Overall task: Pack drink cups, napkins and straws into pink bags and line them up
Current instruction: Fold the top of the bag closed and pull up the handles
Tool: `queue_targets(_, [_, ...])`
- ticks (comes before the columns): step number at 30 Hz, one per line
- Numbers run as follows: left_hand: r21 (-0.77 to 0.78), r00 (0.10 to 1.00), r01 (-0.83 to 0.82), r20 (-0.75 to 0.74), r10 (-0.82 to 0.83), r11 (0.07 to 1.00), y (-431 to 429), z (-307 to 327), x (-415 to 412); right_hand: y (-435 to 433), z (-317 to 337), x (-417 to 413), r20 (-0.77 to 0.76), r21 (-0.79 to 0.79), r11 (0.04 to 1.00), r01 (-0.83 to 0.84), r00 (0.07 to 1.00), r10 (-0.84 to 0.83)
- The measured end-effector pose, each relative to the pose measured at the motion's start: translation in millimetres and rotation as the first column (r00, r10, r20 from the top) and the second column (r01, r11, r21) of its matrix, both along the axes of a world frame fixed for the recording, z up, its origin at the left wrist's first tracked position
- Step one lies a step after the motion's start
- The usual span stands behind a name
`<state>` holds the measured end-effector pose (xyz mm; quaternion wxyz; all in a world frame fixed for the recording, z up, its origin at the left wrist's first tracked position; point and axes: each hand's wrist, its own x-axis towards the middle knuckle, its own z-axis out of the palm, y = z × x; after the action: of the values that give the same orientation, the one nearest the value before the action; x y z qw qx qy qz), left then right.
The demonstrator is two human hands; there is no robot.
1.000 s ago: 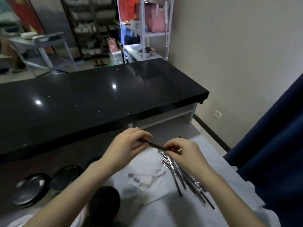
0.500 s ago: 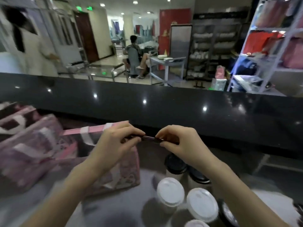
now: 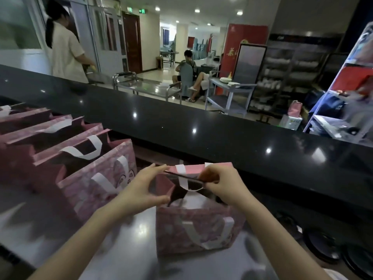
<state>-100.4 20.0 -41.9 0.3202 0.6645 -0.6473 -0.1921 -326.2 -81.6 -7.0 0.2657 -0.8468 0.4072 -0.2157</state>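
Observation:
A dark wrapped straw (image 3: 182, 176) is held level between my two hands, just above the mouth of an open pink bag (image 3: 198, 231) with white handles. My left hand (image 3: 144, 189) pinches the straw's left end. My right hand (image 3: 221, 185) pinches its right end. Something white shows inside the bag; I cannot tell what it is. A row of several more pink bags (image 3: 94, 178) stands to the left on the grey worktop (image 3: 129, 245).
A raised black counter (image 3: 201, 128) runs across just behind the bags. Dark-lidded cups (image 3: 321, 247) sit at the lower right. Beyond the counter are a metal cart, shelving on the right, a standing person and seated people.
My view swung left from the straw pile, past the cups, to the pink bags. Both hands kept the straw and now hold it over the open bag.

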Motion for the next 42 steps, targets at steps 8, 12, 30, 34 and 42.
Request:
queue_targets(8, [-0.012,0.982,0.156,-0.102,-0.156,0.988,-6,-16,28,-6,-19,-10,-0.256,0.015,0.999,0.032,0.966,-0.027])
queue_targets(12, [-0.016,0.973,0.194,-0.125,-0.195,0.981,-12,-16,29,-8,-25,-11,-0.355,-0.046,0.999,0.011,0.935,-0.027])
queue_targets(30, [0.064,0.999,0.040,0.022,-0.041,0.997,-43,-14,5,-65,-26,-40,-0.371,-0.391,0.917,-0.078,0.925,-0.080])
queue_targets(34, [0.080,0.998,0.030,-0.053,-0.026,0.996,-55,-18,5,-69,-29,-47,-0.255,-0.410,0.912,-0.026,0.963,-0.087])
queue_targets(42, [-0.079,0.991,-0.105,-0.094,0.097,0.991,-53,-35,-9,-60,-24,-64,-0.131,-0.262,0.965,-0.014,0.991,-0.021])
